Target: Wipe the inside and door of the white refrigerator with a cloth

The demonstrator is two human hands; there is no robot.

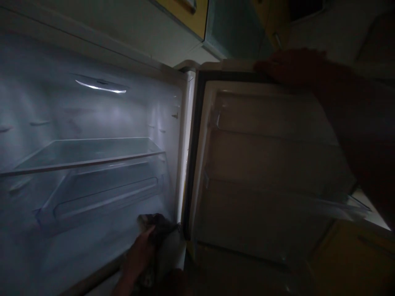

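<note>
An opened fridge compartment (101,115) fills the left side, lit by a lamp at its ceiling. My left hand (142,248) reaches in low at the front right corner and holds a dark, crumpled cloth (160,226) against the compartment's floor and side. On the right, the fridge door (262,164) stands swung wide, its inner face in shadow. Over its top edge lies my right hand (293,68), gripping the door, with the forearm running down across its outer part. Darkness and blur hide the finger details.
Inside are a glass shelf (101,150) and a clear drawer (105,197) under it. Clear racks line the door, one (339,207) jutting out near my right arm. Yellow cabinets (185,14) stand behind, and another yellow front (352,255) sits at lower right.
</note>
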